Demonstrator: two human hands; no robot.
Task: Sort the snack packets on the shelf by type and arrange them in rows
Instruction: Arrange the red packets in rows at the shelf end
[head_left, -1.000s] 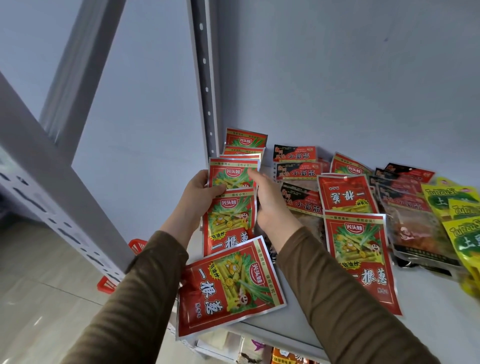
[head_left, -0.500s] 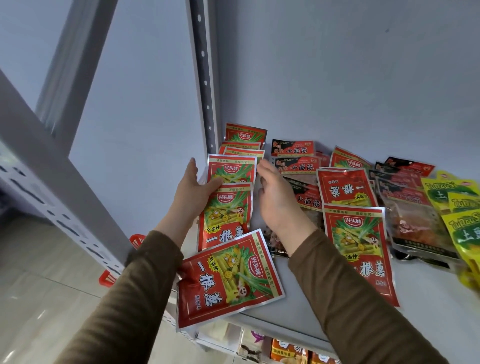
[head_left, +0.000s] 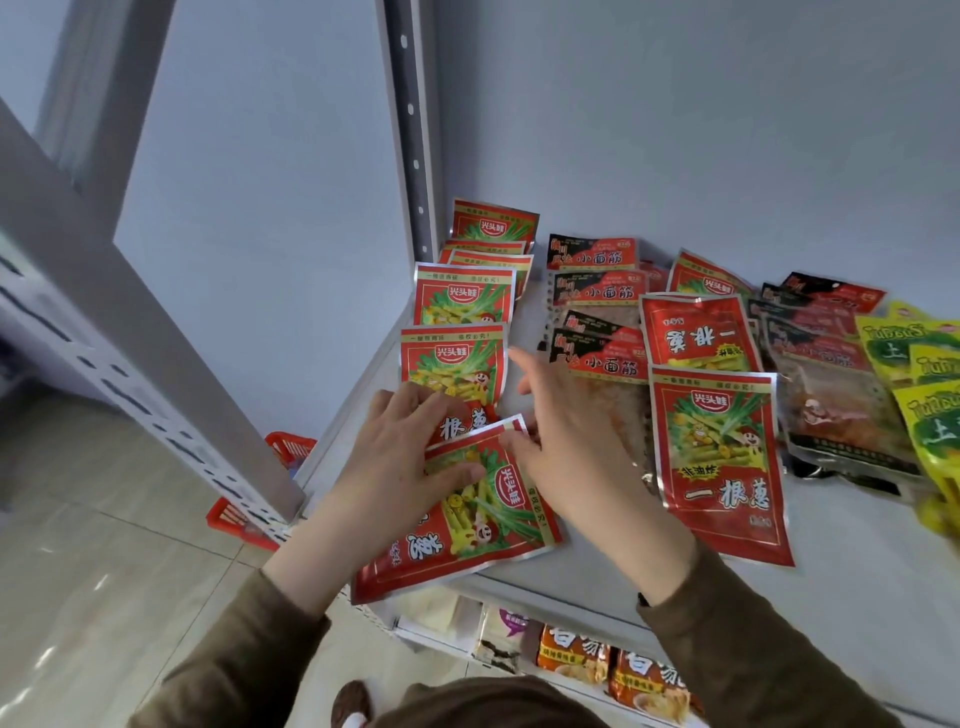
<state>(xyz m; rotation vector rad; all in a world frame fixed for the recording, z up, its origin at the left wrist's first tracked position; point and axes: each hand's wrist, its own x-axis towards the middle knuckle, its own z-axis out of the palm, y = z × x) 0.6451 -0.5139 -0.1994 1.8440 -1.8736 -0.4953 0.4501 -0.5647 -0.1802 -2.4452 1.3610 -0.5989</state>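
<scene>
Both hands lay on the nearest red packet, which sat tilted at the front edge of the shelf. The left hand pressed it with flat, spread fingers; the right hand touched its top corner, fingers straight and loose. More red packets ran back in a row behind it.
</scene>
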